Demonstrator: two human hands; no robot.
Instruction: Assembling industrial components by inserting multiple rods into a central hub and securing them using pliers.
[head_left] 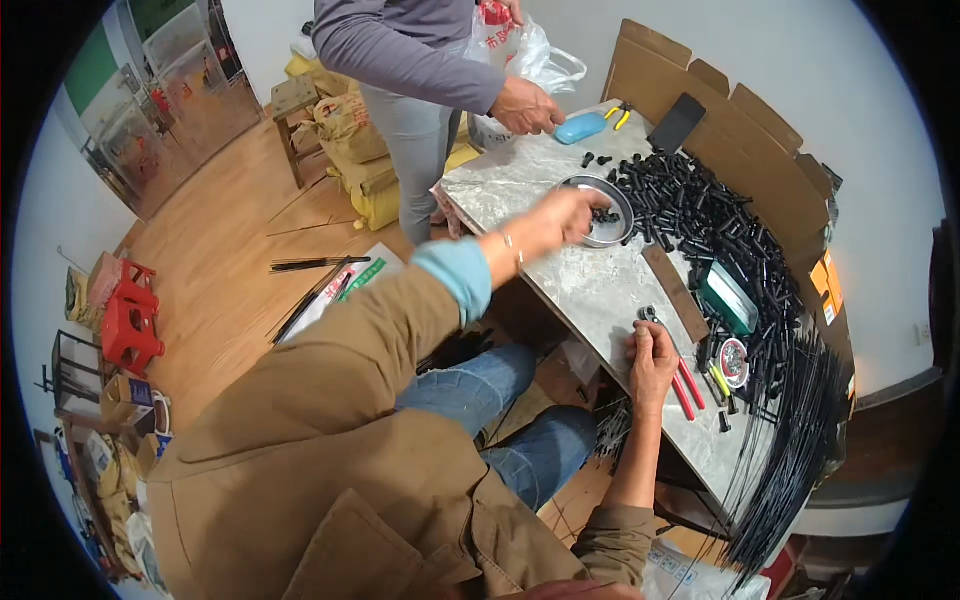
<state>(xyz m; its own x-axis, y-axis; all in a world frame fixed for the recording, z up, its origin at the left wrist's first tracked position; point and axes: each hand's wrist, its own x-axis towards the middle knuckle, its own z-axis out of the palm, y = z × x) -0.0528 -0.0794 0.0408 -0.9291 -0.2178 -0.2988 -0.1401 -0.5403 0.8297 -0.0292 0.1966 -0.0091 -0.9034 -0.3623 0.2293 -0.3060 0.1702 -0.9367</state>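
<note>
The two hands are well apart. The left hand [562, 216], blurred, stretches forward to the round metal pan [627, 218]; if its fingers grip something, I cannot tell. The right hand [652, 366] is at the near edge of the desk [585, 285], fingers curled, beside the red-handled pliers [691, 383]; its grip is also unclear. Farther out lies a pile of black parts [690, 200], before upright cardboard [640, 65].
</note>
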